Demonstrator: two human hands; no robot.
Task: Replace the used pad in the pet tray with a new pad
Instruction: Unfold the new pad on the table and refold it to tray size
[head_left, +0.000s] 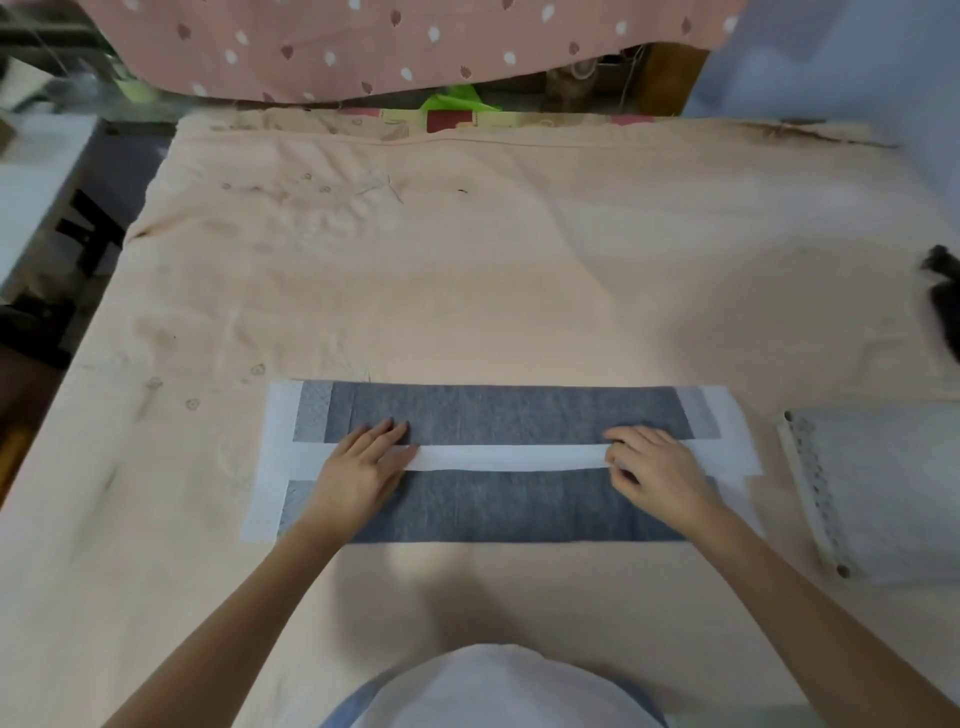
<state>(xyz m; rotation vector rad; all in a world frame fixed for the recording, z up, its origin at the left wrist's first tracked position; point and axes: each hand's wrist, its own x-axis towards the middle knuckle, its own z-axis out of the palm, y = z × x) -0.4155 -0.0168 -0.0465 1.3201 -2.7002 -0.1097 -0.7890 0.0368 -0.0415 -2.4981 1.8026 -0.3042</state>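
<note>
Risk: the folded pad (498, 415) may spring back or open crooked, I think, because the two grey flaps meet only at the white strip in the middle and nothing holds the ends down.
Second risk: if one hand pulls before the other, the thin white border could wrinkle or tear; this is my judgement only.
Left hand (363, 467): fingers straight and spread, lying flat on the pad, pressing near the white middle strip; it grasps nothing.
Right hand (657, 467): fingers bent at the tips and they seem to pinch the edge of the white strip on the pad.
Pad: it lies folded on the peach sheet (467, 260), just in front of the person, between both hands.
Tray (883, 493): a white tray with a dotted rim, to the right of the pad, apart from it; whether a pad lies in it, I cannot tell.
Far side: a pink dotted cloth (415, 47) hangs beyond the sheet.
</note>
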